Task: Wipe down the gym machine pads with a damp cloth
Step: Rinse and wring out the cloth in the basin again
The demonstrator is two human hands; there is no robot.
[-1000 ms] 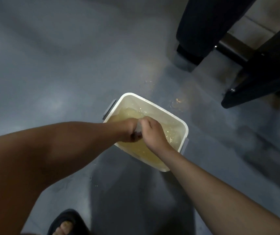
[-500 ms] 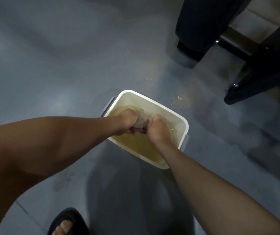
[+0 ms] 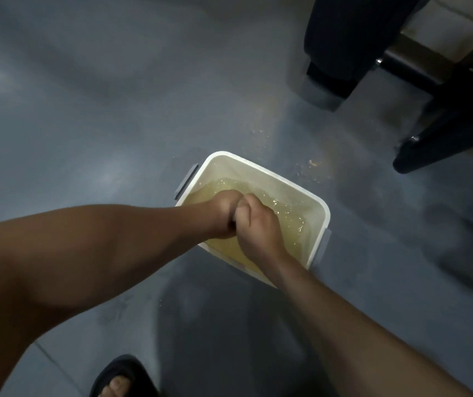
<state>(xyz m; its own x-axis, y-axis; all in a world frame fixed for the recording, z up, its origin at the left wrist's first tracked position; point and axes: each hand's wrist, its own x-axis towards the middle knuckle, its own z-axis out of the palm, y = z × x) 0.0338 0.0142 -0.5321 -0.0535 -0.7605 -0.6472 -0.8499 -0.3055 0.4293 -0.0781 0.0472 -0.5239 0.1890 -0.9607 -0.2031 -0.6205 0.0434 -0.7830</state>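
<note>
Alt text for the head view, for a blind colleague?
The left hand and right hand clench together on a mostly hidden cloth over a white tub of yellowish water on a grey floor. Dark gym machine parts stand at upper right.

Glossy white plastic tub (image 3: 320, 239); smooth matt floor (image 3: 86, 124).

cloth (image 3: 234, 219) mostly hidden between left hand (image 3: 220, 214) and right hand (image 3: 258, 229)

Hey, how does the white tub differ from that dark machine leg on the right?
The tub is white with grey side clips; the machine leg is black. The tub is an open box holding yellowish water; the machine leg is a solid slanted bar. Both stand on the grey floor.
</note>
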